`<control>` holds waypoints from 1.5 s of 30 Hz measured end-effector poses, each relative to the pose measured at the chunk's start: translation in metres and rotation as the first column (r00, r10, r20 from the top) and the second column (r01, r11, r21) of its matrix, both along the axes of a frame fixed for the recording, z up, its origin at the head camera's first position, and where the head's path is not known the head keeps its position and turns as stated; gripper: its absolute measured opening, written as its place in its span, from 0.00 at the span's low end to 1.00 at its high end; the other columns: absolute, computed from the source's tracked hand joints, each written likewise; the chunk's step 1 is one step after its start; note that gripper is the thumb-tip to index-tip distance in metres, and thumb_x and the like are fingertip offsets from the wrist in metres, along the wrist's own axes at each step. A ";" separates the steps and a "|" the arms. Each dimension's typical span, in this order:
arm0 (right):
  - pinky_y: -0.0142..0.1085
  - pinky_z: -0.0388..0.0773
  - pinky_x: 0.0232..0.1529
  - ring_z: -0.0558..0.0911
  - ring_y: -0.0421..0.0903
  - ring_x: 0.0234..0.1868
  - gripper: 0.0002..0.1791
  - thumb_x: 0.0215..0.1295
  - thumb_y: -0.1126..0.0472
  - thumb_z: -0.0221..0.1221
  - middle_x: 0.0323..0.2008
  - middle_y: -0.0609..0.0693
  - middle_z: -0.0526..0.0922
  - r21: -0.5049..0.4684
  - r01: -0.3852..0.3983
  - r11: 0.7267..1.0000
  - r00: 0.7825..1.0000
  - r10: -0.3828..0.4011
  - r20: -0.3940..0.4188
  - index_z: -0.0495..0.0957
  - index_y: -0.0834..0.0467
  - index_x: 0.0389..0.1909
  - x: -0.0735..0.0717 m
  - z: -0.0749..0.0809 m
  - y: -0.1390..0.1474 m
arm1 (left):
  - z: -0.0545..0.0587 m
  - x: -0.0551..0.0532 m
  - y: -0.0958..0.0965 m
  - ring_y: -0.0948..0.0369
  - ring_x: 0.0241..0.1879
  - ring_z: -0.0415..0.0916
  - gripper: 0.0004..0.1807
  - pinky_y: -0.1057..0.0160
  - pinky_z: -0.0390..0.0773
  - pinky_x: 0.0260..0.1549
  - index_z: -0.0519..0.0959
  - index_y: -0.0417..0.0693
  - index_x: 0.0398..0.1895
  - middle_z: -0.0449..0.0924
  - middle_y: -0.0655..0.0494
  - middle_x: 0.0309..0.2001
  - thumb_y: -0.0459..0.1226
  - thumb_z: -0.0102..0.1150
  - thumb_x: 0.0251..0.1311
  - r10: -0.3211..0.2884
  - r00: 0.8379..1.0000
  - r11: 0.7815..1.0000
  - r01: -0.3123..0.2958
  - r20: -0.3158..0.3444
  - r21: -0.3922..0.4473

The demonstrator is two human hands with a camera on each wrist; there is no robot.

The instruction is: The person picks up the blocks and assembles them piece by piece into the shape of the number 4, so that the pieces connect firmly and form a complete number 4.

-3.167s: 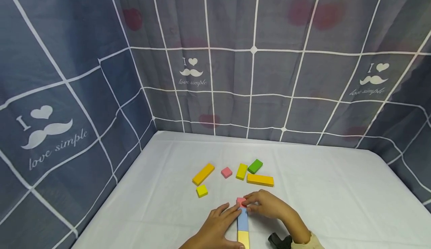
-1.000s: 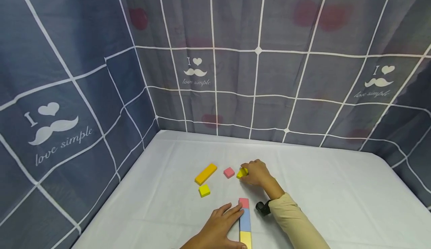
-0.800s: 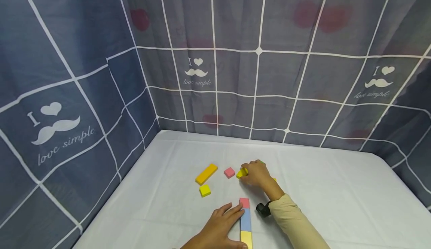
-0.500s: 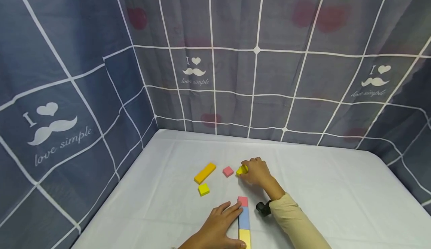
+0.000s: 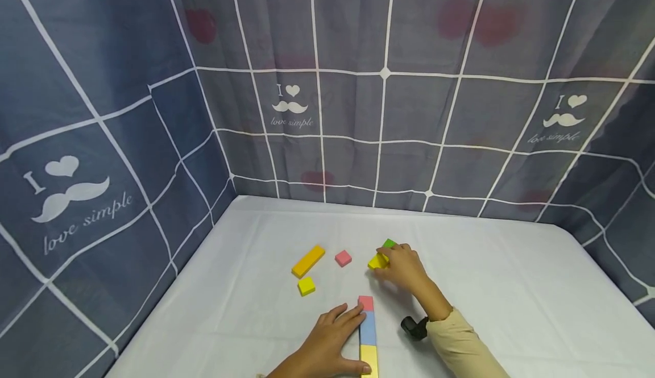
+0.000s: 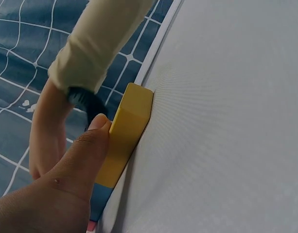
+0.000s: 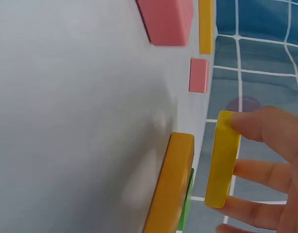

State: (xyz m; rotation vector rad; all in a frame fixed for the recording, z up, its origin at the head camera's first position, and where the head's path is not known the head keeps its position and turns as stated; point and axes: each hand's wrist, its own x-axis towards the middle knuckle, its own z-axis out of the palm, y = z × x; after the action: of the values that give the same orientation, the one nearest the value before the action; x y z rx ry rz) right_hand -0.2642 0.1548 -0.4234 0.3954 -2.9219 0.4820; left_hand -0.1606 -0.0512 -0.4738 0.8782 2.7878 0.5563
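Observation:
My right hand (image 5: 406,267) pinches a yellow block (image 7: 223,160) between thumb and fingertips; the right wrist view shows it raised off the cloth. Close by that hand lie a green block (image 5: 390,243), partly covered, and an orange block (image 7: 173,182), which the hand hides in the head view. My left hand (image 5: 330,341) lies with fingers extended along a straight row: a pink block (image 5: 365,303), a blue block (image 5: 367,328) and a pale yellow block (image 5: 368,357). Its fingertips touch the row near the pink end, and its thumb rests on the pale yellow block.
Left of the right hand lie a pink block (image 5: 343,258), a long orange block (image 5: 308,261) and a small yellow block (image 5: 306,286). A black device (image 5: 414,328) is on the right wrist. A checked curtain (image 5: 353,105) borders the white tablecloth (image 5: 245,310).
My right hand has left the row's pink block, reached to the far blocks and taken hold of the yellow one, then shifted slightly right with it. The left hand stays on the row.

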 end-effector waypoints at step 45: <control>0.47 0.70 0.38 0.74 0.52 0.38 0.29 0.44 0.43 0.70 0.38 0.54 0.82 0.108 0.094 0.990 0.993 -0.102 0.066 0.82 0.55 0.46 0.062 -0.014 0.007 | 0.001 0.000 0.001 0.53 0.68 0.58 0.49 0.46 0.64 0.62 0.60 0.60 0.71 0.61 0.64 0.70 0.71 0.53 0.46 0.005 1.000 1.000 -0.005 -0.015 -0.003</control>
State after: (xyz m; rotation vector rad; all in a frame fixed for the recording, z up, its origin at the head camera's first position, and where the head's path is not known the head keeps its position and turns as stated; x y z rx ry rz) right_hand -0.2021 0.1616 -0.4375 0.2503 -3.0268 0.3364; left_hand -0.1607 -0.0506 -0.4725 0.8781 2.8045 0.5477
